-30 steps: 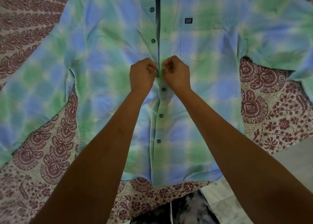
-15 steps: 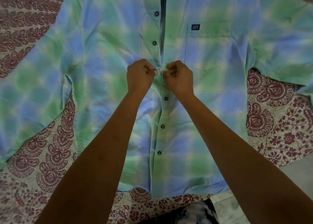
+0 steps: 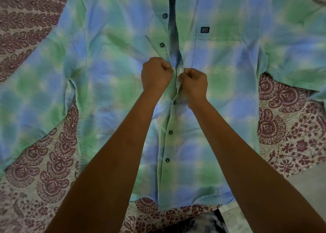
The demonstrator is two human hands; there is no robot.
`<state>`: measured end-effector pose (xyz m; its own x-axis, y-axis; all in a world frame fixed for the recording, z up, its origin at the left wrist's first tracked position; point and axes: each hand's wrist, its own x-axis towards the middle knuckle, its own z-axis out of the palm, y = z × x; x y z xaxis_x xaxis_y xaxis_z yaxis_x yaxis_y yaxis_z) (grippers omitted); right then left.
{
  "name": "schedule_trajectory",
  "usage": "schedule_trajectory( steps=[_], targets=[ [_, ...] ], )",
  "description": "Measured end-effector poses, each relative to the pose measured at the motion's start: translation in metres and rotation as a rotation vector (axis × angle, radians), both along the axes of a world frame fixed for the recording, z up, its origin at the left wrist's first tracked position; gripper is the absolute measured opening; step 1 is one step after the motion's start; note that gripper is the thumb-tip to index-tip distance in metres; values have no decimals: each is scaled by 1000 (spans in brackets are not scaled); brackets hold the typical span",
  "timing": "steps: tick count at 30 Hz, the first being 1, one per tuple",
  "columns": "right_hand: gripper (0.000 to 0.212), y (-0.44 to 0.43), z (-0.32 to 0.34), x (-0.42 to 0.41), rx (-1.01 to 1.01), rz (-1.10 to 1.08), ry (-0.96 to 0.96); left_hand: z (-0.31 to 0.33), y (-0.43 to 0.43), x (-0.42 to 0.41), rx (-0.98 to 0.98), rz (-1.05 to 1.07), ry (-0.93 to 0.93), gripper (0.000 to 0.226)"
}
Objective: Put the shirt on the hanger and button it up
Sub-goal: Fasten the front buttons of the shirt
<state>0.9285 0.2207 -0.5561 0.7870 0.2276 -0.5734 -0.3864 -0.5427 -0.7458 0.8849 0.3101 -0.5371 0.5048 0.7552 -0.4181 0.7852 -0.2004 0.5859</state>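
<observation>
Both hands (image 3: 173,78) pinching shirt (image 3: 109,61) placket

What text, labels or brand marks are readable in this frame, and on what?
Small dark tag at the top edge of the chest pocket on the plaid shirt: a few lines of pale lettering, too small and blurred to read.
Nothing else carries text: none shows on the buttons or on the patterned cloth under the shirt.

Dim, even light, soft shadows; slight overall softness (wide-angle bending toward edges).
</observation>
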Motion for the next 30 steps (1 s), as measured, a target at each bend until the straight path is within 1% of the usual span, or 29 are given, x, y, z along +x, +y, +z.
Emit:
schedule_trajectory(
  steps=[3,5,9,14,19,24,27,30],
  targets=[
    [25,-4,-1,-2,69,-95,138,2,-5,2,-11,-5,12,9],
    [28,-3,-4,-2,94,-116,163,3,-8,2,11,-10,18,10],
    [29,-3,-8,-3,113,-141,183,2,-10,2,40,22,3,12],
    [23,-3,-8,-3,123,-133,177,1,-10,1,-57,31,-84,8],
    [16,-4,-7,-5,130,-158,186,-3,-11,2,-61,64,-86,10],
    [18,-6,-5,-5,156,-92,135,-5,-11,3,-75,84,-92,13],
    [20,-9,-2,-5,240,-104,198,-5,-9,3,-53,41,-73,13],
    [28,-10,-6,0,243,-109,201,-7,-7,2,-128,47,-80,11]
  ],
)
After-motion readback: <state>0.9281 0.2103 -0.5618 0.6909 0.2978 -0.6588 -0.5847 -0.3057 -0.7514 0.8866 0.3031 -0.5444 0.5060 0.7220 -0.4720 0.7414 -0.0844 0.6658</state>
